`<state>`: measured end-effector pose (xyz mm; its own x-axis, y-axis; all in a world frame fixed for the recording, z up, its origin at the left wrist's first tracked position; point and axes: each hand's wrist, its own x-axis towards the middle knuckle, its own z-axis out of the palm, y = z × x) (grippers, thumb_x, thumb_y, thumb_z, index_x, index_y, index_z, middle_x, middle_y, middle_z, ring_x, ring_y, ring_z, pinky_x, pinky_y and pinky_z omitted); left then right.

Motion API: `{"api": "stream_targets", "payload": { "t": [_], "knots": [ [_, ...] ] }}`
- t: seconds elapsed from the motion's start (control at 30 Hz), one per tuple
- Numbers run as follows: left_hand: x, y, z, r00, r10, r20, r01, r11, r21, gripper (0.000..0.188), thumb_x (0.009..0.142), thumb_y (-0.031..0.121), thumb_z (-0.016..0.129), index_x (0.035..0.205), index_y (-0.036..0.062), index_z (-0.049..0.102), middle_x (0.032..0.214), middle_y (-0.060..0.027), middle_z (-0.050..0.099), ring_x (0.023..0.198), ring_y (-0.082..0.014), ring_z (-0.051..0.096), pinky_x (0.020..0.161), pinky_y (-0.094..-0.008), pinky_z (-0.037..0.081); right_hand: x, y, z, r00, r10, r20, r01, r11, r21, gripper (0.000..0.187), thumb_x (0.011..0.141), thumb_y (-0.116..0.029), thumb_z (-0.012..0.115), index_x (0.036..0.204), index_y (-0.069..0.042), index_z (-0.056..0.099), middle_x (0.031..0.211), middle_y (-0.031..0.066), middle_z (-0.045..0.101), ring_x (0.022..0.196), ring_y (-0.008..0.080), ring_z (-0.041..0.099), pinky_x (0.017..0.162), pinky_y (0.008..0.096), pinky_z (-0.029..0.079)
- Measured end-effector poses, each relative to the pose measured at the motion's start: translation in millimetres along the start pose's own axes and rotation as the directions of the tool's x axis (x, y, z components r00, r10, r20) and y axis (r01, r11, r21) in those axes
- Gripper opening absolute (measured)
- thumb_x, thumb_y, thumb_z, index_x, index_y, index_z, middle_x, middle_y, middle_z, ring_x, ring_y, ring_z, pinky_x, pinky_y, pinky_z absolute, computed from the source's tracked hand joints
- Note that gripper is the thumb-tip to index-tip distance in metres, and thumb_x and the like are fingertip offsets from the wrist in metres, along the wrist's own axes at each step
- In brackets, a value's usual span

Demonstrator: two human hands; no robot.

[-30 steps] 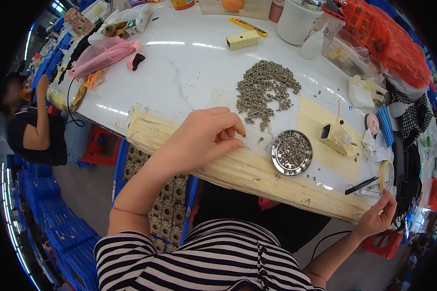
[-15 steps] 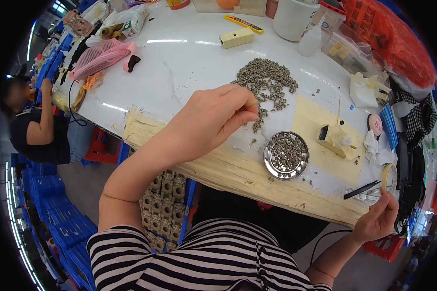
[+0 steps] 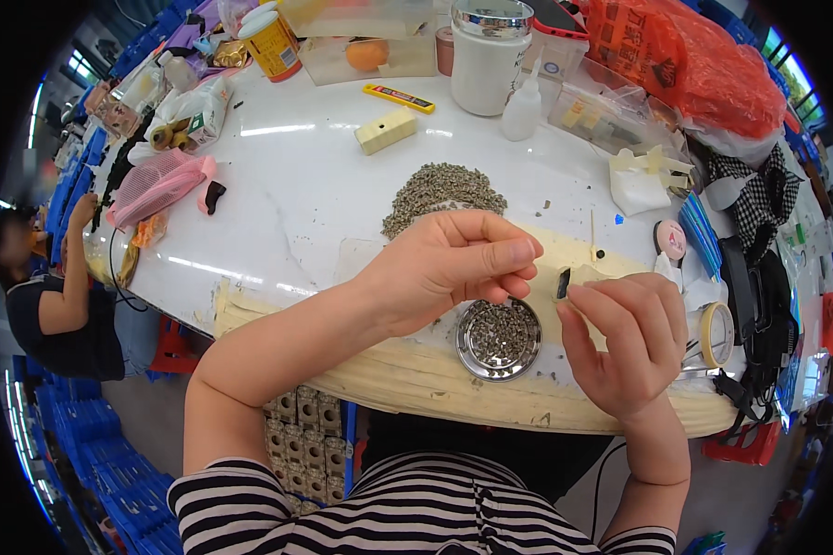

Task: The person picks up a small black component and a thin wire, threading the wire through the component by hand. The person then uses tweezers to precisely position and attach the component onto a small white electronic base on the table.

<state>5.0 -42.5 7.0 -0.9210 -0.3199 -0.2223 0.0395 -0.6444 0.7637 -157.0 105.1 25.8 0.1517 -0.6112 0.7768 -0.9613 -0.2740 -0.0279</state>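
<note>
My left hand [image 3: 458,264] is above the table between the pile of small grey metal pieces [image 3: 446,188] and the round metal dish [image 3: 467,359]. Its thumb and forefinger press together; whatever they pinch is too small or hidden to make out. The dish holds more of the grey pieces. Just right of it, my right hand [image 3: 629,342] curls over a cream-coloured block with a dark end face [image 3: 563,283]. Thumb and fingers close around the block and hide most of it. The black tweezers cannot be seen now.
A second cream block [image 3: 386,131] and a yellow cutter knife [image 3: 399,98] lie farther back. Behind stand a white jar [image 3: 487,65] and a squeeze bottle [image 3: 522,111]. At right are a tape roll [image 3: 716,333] and a red bag [image 3: 690,69]. Another person [image 3: 65,296] sits at left.
My right hand has come up from the table's right edge to the cream block. My left hand has moved from the pile toward it. The view has shifted, showing more of the table's far side.
</note>
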Motion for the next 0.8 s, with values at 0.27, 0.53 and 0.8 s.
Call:
{"api": "stream_targets", "payload": {
  "t": [0.27, 0.53, 0.8],
  "knots": [
    [-3.4, -18.9, 2.9, 0.998, -0.045, 0.049, 0.045, 0.999, 0.011, 0.010, 0.092, 0.013, 0.065, 0.098, 0.0047, 0.064, 0.089, -0.0060, 0.067, 0.075, -0.0113, 0.064, 0.064, -0.0207, 0.051, -8.0, -8.0, 11.9, 0.999, 0.020, -0.034, -0.018, 0.999, 0.036, 0.026, 0.064, -0.005, 0.076, 0.088, -0.005, 0.068, 0.081, 0.0024, 0.061, 0.067, 0.0197, 0.056, 0.056, 0.0296, 0.044],
    [-4.2, -30.3, 2.5, 0.997, -0.053, 0.055, 0.056, 0.997, -0.059, 0.010, 0.092, 0.015, 0.065, 0.093, 0.0047, 0.067, 0.086, -0.0033, 0.066, 0.074, -0.0096, 0.059, 0.065, -0.0211, 0.049, -12.9, -8.5, 14.4, 0.999, -0.008, -0.045, 0.009, 1.000, 0.025, 0.026, 0.063, -0.004, 0.076, 0.087, -0.004, 0.067, 0.079, 0.0028, 0.059, 0.064, 0.0191, 0.055, 0.053, 0.0295, 0.043],
    [-10.9, -22.3, 12.1, 0.969, 0.234, 0.078, -0.246, 0.928, 0.278, 0.017, 0.086, 0.003, 0.070, 0.103, 0.0003, 0.069, 0.086, -0.0060, 0.066, 0.081, -0.0093, 0.061, 0.069, -0.0225, 0.051, -14.8, -7.8, 14.8, 0.997, 0.054, -0.050, -0.052, 0.998, 0.040, 0.023, 0.066, -0.004, 0.077, 0.084, -0.005, 0.063, 0.078, 0.0046, 0.057, 0.066, 0.0209, 0.053, 0.056, 0.0298, 0.043]
  ]
}}
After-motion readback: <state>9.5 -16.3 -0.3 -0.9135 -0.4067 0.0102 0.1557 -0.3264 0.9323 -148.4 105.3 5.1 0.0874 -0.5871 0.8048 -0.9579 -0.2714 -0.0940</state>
